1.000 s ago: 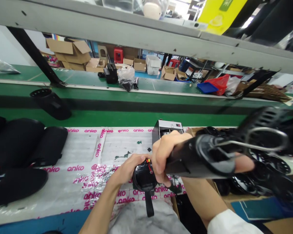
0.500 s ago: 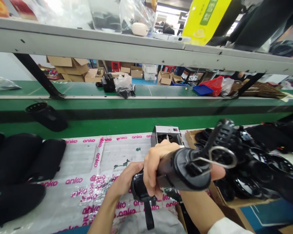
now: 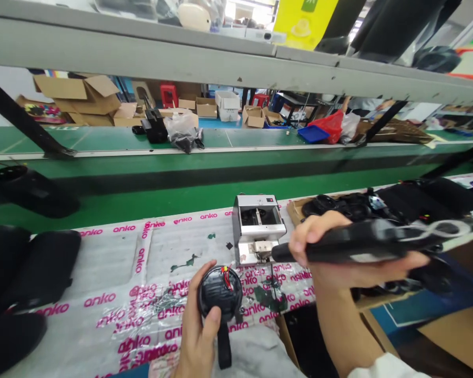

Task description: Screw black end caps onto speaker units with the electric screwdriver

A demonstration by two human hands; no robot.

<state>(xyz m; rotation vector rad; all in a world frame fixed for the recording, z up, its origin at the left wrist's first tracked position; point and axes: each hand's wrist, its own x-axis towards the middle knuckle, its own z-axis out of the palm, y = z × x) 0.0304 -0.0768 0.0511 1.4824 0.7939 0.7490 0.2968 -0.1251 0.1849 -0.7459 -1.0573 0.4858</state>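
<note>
My left hand [image 3: 199,320] is closed around a round black part [image 3: 219,294], its open-looking end facing up. Red wires with a yellow connector [image 3: 225,270] show at the rim, and a black strap [image 3: 224,346] hangs below. My right hand [image 3: 331,252] grips a black electric screwdriver [image 3: 347,242], lying nearly level with its tip pointing left. That tip is at the front of a silver screw feeder [image 3: 260,223]; whether it touches is unclear. The driver's back end, with a metal hanging loop and cord, is blurred.
A cardboard box [image 3: 297,210] of black round parts stands at right. Black cylindrical pieces [image 3: 43,262] lie at left on the anko-printed wrap [image 3: 114,262]. A loaded shelf [image 3: 220,58] crosses above. Beyond the bench runs a green surface [image 3: 173,194]. Another person is in the far background.
My right hand has swung the screwdriver away from the black part, rightward to the screw feeder. My left hand keeps the part, its wired end now visible. The camera view has shifted.
</note>
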